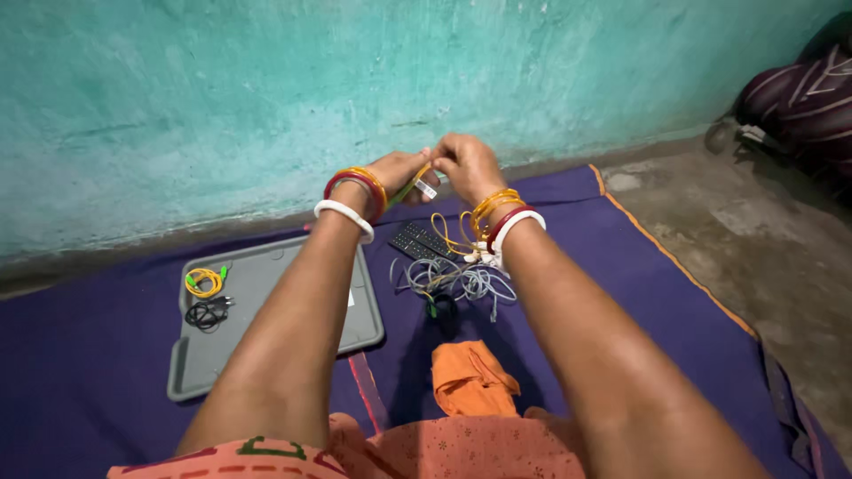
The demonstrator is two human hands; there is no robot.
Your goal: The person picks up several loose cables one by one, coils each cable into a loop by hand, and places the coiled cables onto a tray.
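Head camera looked down along both forearms to the hands, raised together above a purple mat (106, 355) near a turquoise wall (266, 89). The left hand (395, 173) and right hand (466, 164) were both closed in a pinch on a yellow cable (457, 232), whose loops hung below the right wrist; a small white tag (427, 188) sat between the fingers.

Two cables already lay coiled on the grey tray (266, 284) at the left: a small yellow coil (204, 282) and, just beside it, a black coil (206, 313). That much looked finished. Left loose on the mat was a tangle of grey-white cables (461, 279), with a black remote control (419, 241) near it and a folded orange cloth (473, 381) closer to the person. So roughly a third of the bundling seemed done.

Fingertips were hidden behind the knuckles, so the exact grip could not be made out. A greenish strip by the left thumb was possibly a tie or a connector; it was too small to tell. A dark striped bundle (803, 98) at the upper right was cut off by the edge.
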